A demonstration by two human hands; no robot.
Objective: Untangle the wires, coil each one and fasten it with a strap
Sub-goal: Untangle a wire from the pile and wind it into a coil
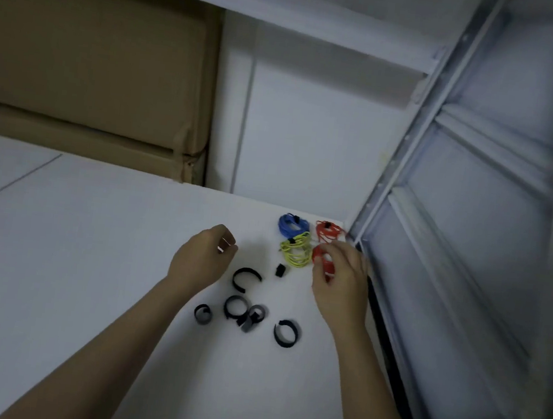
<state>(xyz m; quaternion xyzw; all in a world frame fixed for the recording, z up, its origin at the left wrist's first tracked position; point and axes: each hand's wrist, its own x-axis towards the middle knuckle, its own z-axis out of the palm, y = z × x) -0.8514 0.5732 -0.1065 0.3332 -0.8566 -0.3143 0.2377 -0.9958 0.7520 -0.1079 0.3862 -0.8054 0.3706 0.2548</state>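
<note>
The right hand (337, 271) gripped a red wire coil (322, 261) beside the yellow coil (294, 252), probably to stack it; the left hand (202, 256) hovered, loosely curled, empty.

on the table (90, 257), three wire coils cluster at the far right corner: two side by side at the back (293, 225) (329, 232), a third (296, 253) just before them. a fourth coil (321, 260) is in the right hand (339, 278), right of the third. the left hand (202, 259) hovers left of the cluster. loose straps (246, 279) lie nearer, between the forearms. shelving frame (455, 229) stands right; cartons (88, 67) behind left.
</note>
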